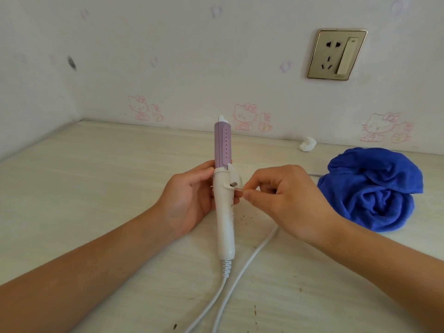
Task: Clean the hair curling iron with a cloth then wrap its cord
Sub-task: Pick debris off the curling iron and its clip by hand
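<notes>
The curling iron (223, 212) has a white handle and a purple barrel and points away from me over the pale table. My left hand (187, 200) grips its handle from the left. My right hand (286, 195) pinches something small and thin at the clamp lever on the iron's right side; what it pinches is too small to tell. The white cord (249, 255) leaves the handle's near end, runs off the bottom edge and loops back under my right hand. A crumpled blue cloth (370, 188) lies on the table to the right, apart from both hands.
A small white wad of tissue (307, 144) lies by the back wall. A brass wall socket with a switch (336, 55) sits above it on the right. The table (84, 188) meets walls at the back and left. Dark specks dot the near tabletop.
</notes>
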`<move>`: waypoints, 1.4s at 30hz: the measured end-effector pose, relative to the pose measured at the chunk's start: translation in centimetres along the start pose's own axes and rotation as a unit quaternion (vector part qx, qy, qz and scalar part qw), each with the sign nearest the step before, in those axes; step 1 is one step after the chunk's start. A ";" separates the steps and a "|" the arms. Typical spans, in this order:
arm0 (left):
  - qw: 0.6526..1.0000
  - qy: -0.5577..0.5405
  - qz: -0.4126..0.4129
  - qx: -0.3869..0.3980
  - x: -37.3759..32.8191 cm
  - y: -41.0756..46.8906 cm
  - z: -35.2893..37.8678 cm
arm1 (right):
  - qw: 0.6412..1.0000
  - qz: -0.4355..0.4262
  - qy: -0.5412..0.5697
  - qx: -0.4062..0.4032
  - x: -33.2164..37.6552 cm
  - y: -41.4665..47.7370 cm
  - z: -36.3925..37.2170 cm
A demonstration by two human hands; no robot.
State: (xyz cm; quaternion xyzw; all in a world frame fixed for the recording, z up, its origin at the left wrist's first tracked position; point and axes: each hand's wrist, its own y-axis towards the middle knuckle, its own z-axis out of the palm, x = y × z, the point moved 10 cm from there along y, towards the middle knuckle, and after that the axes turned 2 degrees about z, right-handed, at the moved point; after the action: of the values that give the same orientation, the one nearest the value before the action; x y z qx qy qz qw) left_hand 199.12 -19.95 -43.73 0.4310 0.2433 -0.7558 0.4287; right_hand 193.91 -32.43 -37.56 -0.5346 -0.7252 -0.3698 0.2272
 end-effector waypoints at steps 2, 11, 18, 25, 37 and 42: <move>1.000 -0.002 -0.001 0.006 0.0 0.0 0.0 | 1.000 -0.002 0.005 0.029 0.0 -0.1 0.7; 1.000 0.014 0.001 -0.028 0.0 0.3 -0.9 | 0.998 -0.030 0.057 0.017 0.7 -0.1 0.6; 0.995 0.096 0.010 -0.037 0.1 -0.2 -0.5 | 0.998 0.000 0.037 0.050 0.0 0.1 1.2; 0.986 0.161 0.014 -0.030 0.5 -0.3 -0.2 | 0.995 -0.032 -0.005 0.090 1.1 -0.6 2.6; 0.996 0.082 -0.033 -0.007 1.1 -0.6 0.1 | 0.994 -0.029 0.088 0.052 0.6 -0.6 1.2; 0.996 0.086 -0.031 0.001 1.1 -0.6 0.4 | 0.996 -0.050 0.049 0.050 1.5 -0.8 1.6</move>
State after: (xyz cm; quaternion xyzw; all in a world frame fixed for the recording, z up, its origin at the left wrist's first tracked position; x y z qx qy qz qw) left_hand 198.15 -20.45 -44.43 0.4868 0.2920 -0.7290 0.3824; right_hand 192.81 -30.37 -37.72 -0.4666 -0.7567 -0.3699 0.2700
